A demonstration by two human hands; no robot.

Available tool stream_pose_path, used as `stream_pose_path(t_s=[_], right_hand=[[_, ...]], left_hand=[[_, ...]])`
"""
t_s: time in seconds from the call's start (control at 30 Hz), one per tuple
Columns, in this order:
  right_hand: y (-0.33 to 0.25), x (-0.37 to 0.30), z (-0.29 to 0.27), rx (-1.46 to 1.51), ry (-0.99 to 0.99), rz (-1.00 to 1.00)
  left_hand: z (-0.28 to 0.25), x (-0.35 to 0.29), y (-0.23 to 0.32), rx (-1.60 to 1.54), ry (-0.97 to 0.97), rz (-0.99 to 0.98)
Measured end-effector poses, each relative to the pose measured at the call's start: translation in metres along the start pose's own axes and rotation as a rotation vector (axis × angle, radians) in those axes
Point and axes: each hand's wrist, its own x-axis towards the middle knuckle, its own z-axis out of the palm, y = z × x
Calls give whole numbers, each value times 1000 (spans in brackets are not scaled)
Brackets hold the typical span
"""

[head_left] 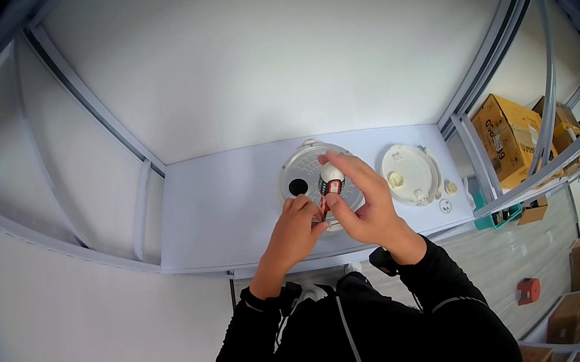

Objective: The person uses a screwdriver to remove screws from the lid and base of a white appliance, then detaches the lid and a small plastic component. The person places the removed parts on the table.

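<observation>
We hold a red-and-black tool point(333, 185) with a white rounded end in our right hand point(373, 208), our left fingers point(299, 208) beside its lower tip, over a round grey disc point(302, 161). Rightward, we see a white round housing point(414, 169).

A handheld tool in red, black and white with a smooth, rounded white end point(334, 187) is held aslant, white end uppermost, its red lower part reaching toward the person and slightly left. Beneath it, a round silver-grey disc with a metallic look point(293, 168) lies flat on the worktop point(227, 204), a solid black circle point(298, 187) left of its middle and a small pale tab point(310, 142) at its far rim. Whether the tool's tip touches the disc is hidden.
</observation>
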Motion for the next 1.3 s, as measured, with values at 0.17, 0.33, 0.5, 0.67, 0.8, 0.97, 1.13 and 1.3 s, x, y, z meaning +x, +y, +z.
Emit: stream_pose_path(t_s=[0.17, 0.33, 0.5, 0.67, 0.8, 0.97, 1.13, 1.3], right_hand=[[0, -1, -6, -174, -67, -4], [5, 1, -9, -32, -98, 4], [4, 0, -7, 54, -96, 47], [6, 0, -10, 73, -133, 69], [-6, 13, -10, -124, -134, -72], [5, 2, -7, -106, -80, 35], [4, 4, -3, 9, -69, 14], [2, 4, -5, -88, -124, 29]], left_hand=[[-1, 0, 2, -37, 1, -28], [2, 1, -1, 6, 10, -12], [1, 1, 0, 46, 15, -16], [-2, 1, 3, 66, 7, -15], [2, 0, 0, 77, 46, 2], [4, 1, -3, 89, 73, 38], [5, 0, -2, 109, 75, 43], [3, 1, 3, 118, 96, 26]])
